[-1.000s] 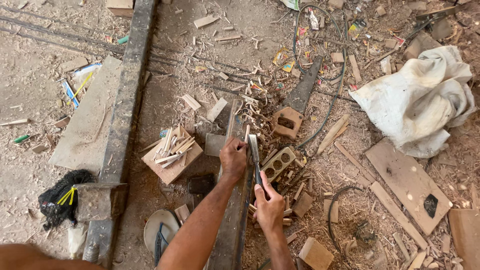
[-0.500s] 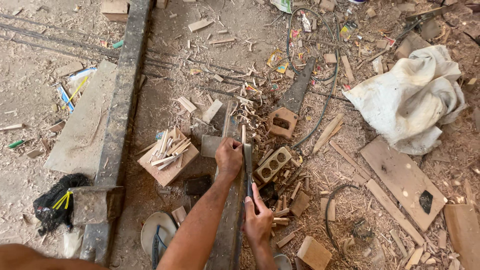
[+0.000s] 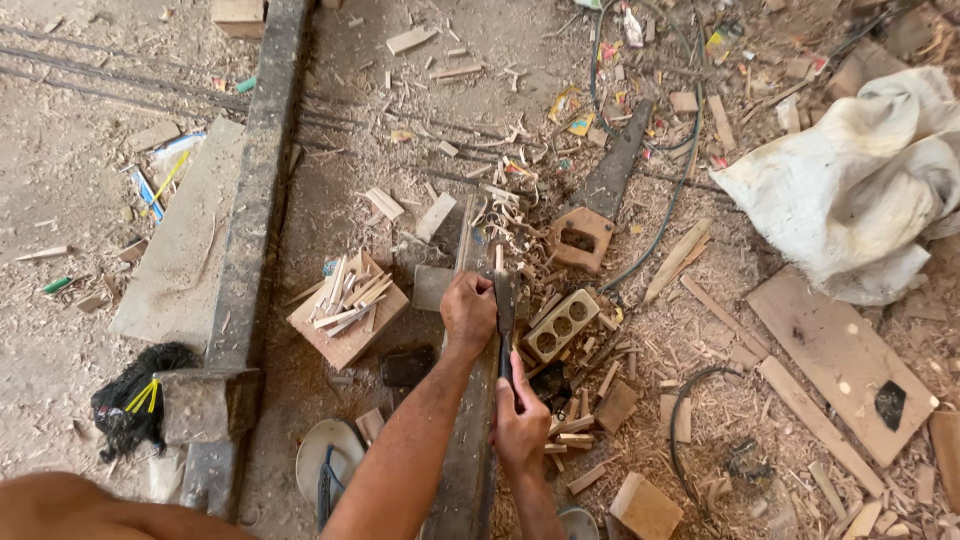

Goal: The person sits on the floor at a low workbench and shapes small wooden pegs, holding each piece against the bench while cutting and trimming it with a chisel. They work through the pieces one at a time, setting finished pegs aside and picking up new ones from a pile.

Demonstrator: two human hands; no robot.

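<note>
Hands, 2, left hand (image 3: 468, 312) on 1 plank (image 3: 470, 440), right hand (image 3: 520, 425) gripping 1 chisel (image 3: 505, 310)

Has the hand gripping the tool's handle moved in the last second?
Yes. The right hand has slid forward along the plank, closer to the left hand, judged against the small block with three holes.

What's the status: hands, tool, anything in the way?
Left hand pressing on the long plank. Right hand in a closed grip on the dark-handled blade tool, held against the plank's edge. Wood offcuts and shavings crowd the right side.
</note>
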